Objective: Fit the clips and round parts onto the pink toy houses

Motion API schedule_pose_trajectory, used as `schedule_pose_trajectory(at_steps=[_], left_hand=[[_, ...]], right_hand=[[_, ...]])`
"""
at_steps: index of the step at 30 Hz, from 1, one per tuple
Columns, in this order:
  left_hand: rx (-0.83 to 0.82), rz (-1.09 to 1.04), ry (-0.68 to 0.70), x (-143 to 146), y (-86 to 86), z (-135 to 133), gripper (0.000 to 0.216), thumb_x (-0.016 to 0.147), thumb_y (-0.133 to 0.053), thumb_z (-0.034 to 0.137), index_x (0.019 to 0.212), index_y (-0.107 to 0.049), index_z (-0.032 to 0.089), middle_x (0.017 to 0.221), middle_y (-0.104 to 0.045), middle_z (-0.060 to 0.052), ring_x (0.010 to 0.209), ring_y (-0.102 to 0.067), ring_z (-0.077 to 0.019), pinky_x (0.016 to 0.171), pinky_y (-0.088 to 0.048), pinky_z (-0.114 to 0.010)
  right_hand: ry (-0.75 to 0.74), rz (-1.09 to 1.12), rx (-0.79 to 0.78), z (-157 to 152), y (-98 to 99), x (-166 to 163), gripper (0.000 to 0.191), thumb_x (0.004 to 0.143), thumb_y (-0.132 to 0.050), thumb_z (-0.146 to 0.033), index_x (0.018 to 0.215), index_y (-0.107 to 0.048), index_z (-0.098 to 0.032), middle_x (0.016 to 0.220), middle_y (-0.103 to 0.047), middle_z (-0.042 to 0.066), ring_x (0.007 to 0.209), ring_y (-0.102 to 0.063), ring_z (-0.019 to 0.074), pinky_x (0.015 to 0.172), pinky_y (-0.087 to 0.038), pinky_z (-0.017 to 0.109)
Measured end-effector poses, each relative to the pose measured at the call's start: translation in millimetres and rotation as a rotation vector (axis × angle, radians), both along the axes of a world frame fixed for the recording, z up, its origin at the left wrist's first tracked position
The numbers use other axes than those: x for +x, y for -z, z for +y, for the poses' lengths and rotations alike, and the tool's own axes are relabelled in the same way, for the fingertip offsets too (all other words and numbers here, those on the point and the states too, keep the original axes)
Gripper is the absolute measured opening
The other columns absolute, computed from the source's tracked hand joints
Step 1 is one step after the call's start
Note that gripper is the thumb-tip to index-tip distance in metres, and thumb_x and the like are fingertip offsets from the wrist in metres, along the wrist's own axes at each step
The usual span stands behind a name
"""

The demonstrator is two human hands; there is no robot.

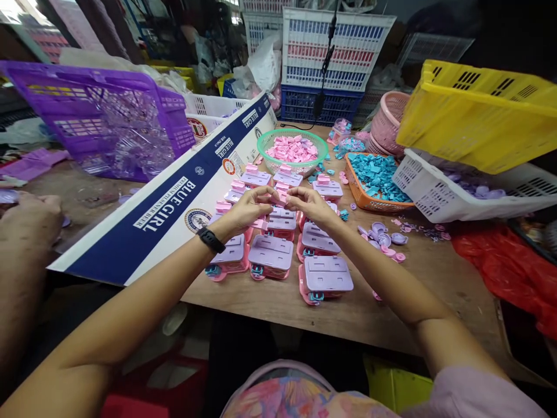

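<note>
My left hand [252, 208] and my right hand [310, 204] meet over rows of small plastic boxes, fingertips pinched at either side of a small pink plastic piece [282, 194]. Lilac lids top these boxes, such as the front-right lilac-lidded box [328, 274], with pink bodies and blue clips at the near ends. Similar pink pieces rest on several lids farther back, one being a loose pink piece [223, 206] left of my left hand. Beyond my hands, a green-rimmed basket [321, 161] is heaped with pink pieces [294, 149].
A cardboard divider [174, 203] slants along the left, with a purple basket [167, 104] of clear parts and a co-worker's hand [35, 217] beyond. At right stand an orange basket [378, 204] of blue pieces, a yellow crate [474, 128] and small lilac parts [379, 233].
</note>
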State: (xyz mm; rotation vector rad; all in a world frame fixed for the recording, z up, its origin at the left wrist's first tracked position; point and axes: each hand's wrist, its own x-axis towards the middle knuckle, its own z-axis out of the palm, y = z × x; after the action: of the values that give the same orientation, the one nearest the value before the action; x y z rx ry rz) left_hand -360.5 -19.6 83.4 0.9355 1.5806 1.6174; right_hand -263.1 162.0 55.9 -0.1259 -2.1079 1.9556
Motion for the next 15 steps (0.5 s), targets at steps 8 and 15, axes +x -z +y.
schedule_pose_trajectory(at_steps=[8,15], left_hand=[[-0.007,-0.042,-0.115,-12,-3.6,0,0.042,0.069,-0.088,0.025,0.104,-0.068,0.015,0.086,-0.073,-0.006,0.074,-0.065,-0.0141,0.065,-0.045,-0.025],[0.022,-0.327,-0.344,-13,10.7,3,0.033,0.059,-0.093,0.027,0.077,-0.069,0.013,0.068,-0.066,-0.003,0.06,-0.058,-0.0128,0.059,-0.046,-0.027]], right_hand=[[-0.035,0.065,0.532,-1,-24.1,-16,0.015,0.085,-0.063,-0.028,0.093,-0.069,-0.018,0.082,-0.068,0.003,0.077,-0.063,0.0177,0.077,-0.052,0.034],[-0.024,-0.05,0.046,-11,2.2,-20,0.043,0.072,-0.084,-0.047,0.1,-0.071,-0.017,0.091,-0.071,0.006,0.08,-0.065,0.0173,0.077,-0.055,0.034]])
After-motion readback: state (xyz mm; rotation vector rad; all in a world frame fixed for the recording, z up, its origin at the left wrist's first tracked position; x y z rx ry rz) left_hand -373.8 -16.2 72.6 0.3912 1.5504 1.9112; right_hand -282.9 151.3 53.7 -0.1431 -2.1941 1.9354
